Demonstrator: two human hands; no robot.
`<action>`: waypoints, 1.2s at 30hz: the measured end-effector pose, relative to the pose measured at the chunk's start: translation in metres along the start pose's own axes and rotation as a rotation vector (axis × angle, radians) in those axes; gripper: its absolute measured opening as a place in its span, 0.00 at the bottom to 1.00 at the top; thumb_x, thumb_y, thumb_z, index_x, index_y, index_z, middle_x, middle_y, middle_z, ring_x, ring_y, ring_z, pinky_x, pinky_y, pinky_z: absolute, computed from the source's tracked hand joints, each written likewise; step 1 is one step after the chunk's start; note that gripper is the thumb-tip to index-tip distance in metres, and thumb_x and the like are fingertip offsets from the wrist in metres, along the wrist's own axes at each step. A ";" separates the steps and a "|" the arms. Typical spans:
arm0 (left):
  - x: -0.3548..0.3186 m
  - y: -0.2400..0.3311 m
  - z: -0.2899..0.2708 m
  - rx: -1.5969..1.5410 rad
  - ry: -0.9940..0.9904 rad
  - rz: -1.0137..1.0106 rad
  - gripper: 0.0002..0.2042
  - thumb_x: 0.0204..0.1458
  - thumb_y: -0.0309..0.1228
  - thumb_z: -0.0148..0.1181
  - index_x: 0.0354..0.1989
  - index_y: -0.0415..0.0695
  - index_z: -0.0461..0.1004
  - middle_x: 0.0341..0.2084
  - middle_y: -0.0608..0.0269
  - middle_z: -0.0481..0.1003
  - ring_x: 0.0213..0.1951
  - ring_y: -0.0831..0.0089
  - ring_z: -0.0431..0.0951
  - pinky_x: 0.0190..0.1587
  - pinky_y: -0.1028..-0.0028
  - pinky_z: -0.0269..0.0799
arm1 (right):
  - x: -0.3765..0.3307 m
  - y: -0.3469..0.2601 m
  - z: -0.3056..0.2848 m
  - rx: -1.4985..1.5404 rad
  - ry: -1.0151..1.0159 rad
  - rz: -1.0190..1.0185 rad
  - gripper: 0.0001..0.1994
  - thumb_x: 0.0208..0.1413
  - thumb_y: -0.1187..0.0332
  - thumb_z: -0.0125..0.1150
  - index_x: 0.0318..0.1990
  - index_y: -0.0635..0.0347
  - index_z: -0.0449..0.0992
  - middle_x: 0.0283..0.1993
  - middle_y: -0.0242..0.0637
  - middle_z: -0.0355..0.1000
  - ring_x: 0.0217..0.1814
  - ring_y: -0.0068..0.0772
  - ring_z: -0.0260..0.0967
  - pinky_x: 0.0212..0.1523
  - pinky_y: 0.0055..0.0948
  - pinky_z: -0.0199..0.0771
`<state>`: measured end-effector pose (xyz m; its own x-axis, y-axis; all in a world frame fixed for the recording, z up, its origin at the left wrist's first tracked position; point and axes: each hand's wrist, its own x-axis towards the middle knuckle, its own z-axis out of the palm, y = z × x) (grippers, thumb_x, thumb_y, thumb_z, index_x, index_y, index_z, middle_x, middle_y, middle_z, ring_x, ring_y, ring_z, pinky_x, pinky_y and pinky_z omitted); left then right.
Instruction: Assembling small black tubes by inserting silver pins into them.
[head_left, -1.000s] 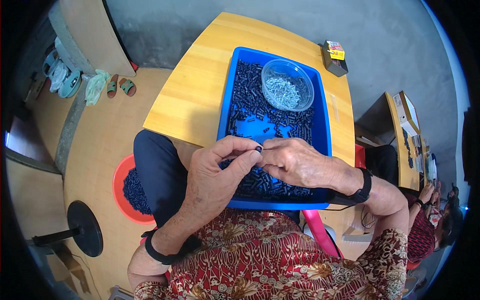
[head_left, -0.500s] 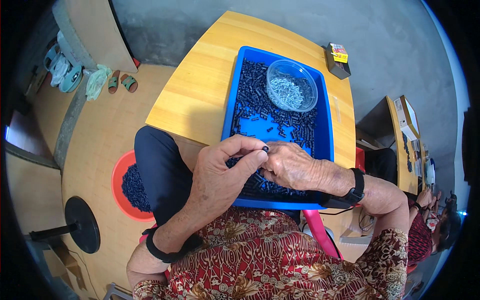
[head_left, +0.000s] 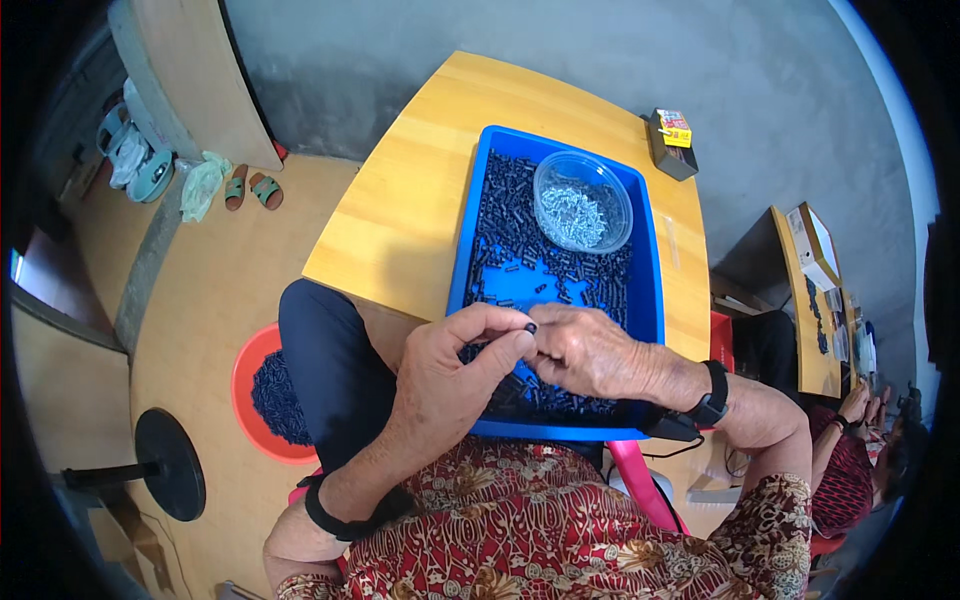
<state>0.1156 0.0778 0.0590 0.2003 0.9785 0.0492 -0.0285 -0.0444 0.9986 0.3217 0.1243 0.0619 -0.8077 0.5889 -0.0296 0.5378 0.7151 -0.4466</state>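
Between the thumb and forefinger of my left hand (head_left: pixel 455 365) is a small black cylindrical piece (head_left: pixel 531 327), its round end showing. My right hand (head_left: pixel 600 352) is pressed up against it with curled fingers; whatever they pinch is hidden. Both hands hover over the near part of a blue tray (head_left: pixel 655 270). Many loose short black tubes (head_left: pixel 503 200) lie in the tray, with a patch of blue bottom bare in the middle. A clear round tub (head_left: pixel 548 168) of small shiny metal parts (head_left: pixel 575 218) stands at the tray's far right.
The tray rests on a yellow wooden table (head_left: pixel 400 190). A dark box with a yellow packet (head_left: pixel 675 130) sits at its far right edge. On the floor at left is a red basin (head_left: pixel 243 385) of black pieces. Another person's hand (head_left: pixel 853 403) shows at far right.
The tray, table and room sit slightly lower in the picture. Both hands stay together around the black piece, with the right hand's fingers shifted slightly.
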 end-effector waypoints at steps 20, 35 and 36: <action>0.001 -0.004 -0.001 -0.068 0.022 0.011 0.08 0.56 0.28 0.64 0.39 0.36 0.79 0.29 0.66 0.80 0.35 0.84 0.76 0.39 0.78 0.72 | 0.005 -0.001 0.004 -0.028 -0.059 -0.002 0.03 0.45 0.76 0.62 0.29 0.63 0.75 0.32 0.44 0.73 0.37 0.48 0.73 0.37 0.41 0.76; -0.001 -0.001 0.003 0.007 0.029 0.011 0.09 0.55 0.28 0.65 0.41 0.38 0.80 0.29 0.65 0.80 0.35 0.82 0.76 0.40 0.78 0.72 | -0.005 -0.019 -0.028 1.140 0.451 0.320 0.02 0.58 0.73 0.65 0.36 0.60 0.78 0.32 0.27 0.77 0.30 0.12 0.70 0.31 0.15 0.70; -0.002 -0.001 0.003 0.008 0.031 0.012 0.09 0.55 0.28 0.65 0.41 0.38 0.80 0.29 0.65 0.80 0.35 0.82 0.76 0.40 0.78 0.72 | -0.005 -0.017 -0.022 1.150 0.459 0.318 0.02 0.58 0.73 0.65 0.36 0.59 0.78 0.32 0.26 0.76 0.31 0.10 0.68 0.31 0.15 0.69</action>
<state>0.1183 0.0757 0.0579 0.1699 0.9836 0.0606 -0.0230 -0.0576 0.9981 0.3219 0.1176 0.0898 -0.4012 0.9133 -0.0699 -0.0125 -0.0817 -0.9966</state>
